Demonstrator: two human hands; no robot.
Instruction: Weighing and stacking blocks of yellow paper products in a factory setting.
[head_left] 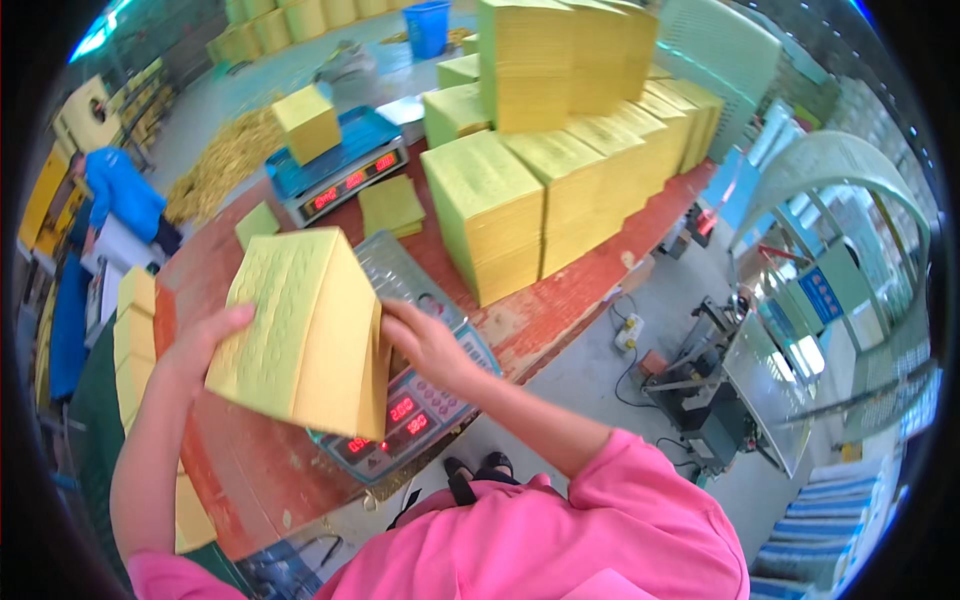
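A thick block of yellow paper sheets (300,335) is tilted between my two hands, its top face dimpled. My left hand (205,345) grips its left side, with the thumb on the upper face. On the right side, my right hand (425,345) presses against the paper, its fingertips partly hidden behind the block. Some sheets at that side stand slightly apart from the rest. Under the block lies a digital scale (405,270) with lit red digits, partly covered by the paper. A low pile of yellow sheets (392,207) rests beyond it.
Tall yellow paper stacks (485,215) line the red worn table (540,325) at the far right. A second scale (350,180) carries a paper block (307,125). More blocks stand along the left edge. A person in blue (125,195) bends at far left. Metal equipment (715,390) stands right.
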